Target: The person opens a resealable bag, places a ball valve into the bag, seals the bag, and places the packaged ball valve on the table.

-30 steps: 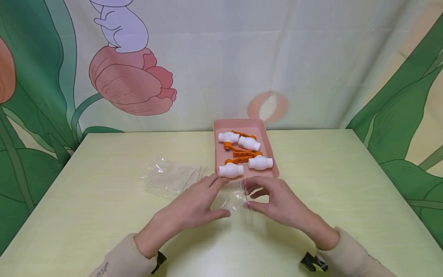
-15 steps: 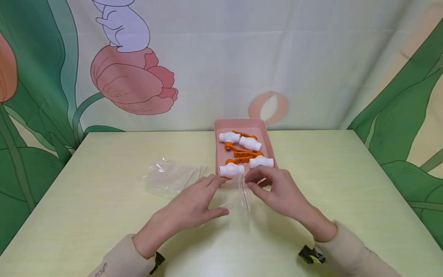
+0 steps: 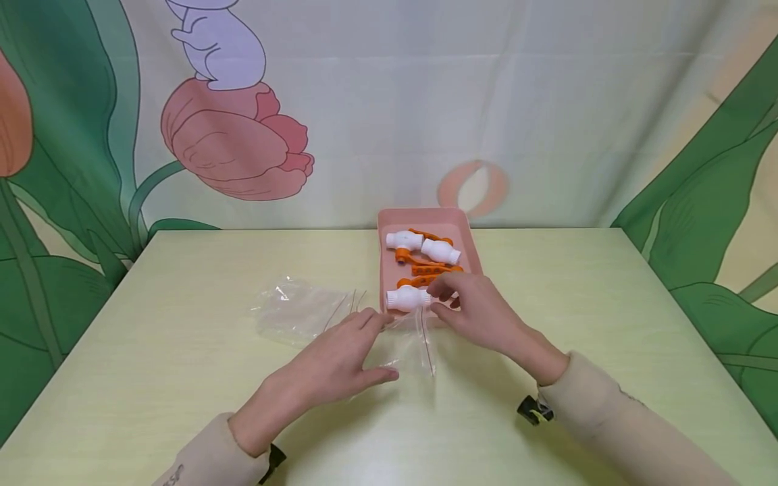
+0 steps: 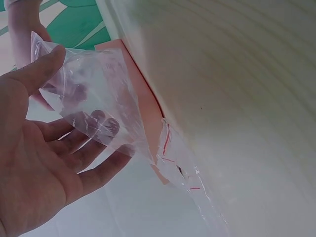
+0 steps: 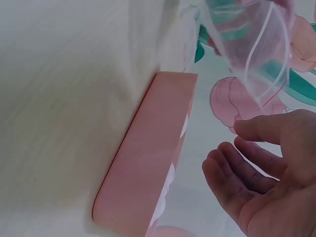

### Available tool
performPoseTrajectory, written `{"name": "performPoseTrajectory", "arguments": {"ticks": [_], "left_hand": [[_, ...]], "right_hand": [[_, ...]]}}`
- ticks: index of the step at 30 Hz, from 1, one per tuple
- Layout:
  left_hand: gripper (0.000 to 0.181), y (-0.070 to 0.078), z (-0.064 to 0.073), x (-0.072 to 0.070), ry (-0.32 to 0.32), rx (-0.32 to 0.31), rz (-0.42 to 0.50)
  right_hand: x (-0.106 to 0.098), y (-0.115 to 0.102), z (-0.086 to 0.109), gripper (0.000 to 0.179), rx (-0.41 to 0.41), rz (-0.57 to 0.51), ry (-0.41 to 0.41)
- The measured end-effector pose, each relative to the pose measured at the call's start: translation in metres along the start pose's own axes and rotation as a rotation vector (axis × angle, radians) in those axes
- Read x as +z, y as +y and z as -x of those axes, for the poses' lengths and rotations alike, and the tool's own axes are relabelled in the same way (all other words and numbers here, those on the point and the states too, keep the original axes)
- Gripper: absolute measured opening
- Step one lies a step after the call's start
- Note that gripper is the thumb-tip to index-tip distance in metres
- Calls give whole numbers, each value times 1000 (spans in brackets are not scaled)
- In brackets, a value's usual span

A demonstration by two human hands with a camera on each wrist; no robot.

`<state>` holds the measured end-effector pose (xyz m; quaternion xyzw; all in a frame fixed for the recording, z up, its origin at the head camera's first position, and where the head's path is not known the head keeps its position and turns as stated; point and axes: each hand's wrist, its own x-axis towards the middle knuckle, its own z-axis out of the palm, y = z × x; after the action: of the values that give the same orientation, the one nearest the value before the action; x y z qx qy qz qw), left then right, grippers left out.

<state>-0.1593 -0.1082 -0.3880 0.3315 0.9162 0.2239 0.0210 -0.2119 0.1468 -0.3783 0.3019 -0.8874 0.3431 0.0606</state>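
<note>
Left grip [image 3: 337, 361], right grip [image 3: 477, 310] spread; hold flat clear-plastic bag [image 3: 404, 347] between them mouth-wide by near edge of rectangular pink plastic tray [image 3: 422, 217].

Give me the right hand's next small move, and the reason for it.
Probably lower the right hand and grip a white valve at the near end of the pink tray: its thumb and fingers are apart and hold nothing right by those valves, while the left hand holds a clear bag with its red-lined edge toward the right.
</note>
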Motion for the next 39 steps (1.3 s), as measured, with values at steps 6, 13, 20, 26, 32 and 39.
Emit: {"name": "performPoseTrajectory", "arguments": {"ticks": [6,13,20,26,32,39], "left_hand": [[71,0,1,1,-5,8,-8],[71,0,2,1,-12,0,-17],[68,0,2,1,-8,4,-18],[68,0,3,2,-12,-1,-23],[70,-1,3,1,-19,-10,-21],[70,-2,4,1,-20,-13,-25]], "right_hand": [[6,9,-17,18,9,89,-86],[18,17,-32,29,80,110,-159],[21,24,-37,31,57,160,-208],[23,28,-40,29,59,158,-228],[25,30,-43,27,68,152,-244],[24,31,-45,27,60,136,-236]]}}
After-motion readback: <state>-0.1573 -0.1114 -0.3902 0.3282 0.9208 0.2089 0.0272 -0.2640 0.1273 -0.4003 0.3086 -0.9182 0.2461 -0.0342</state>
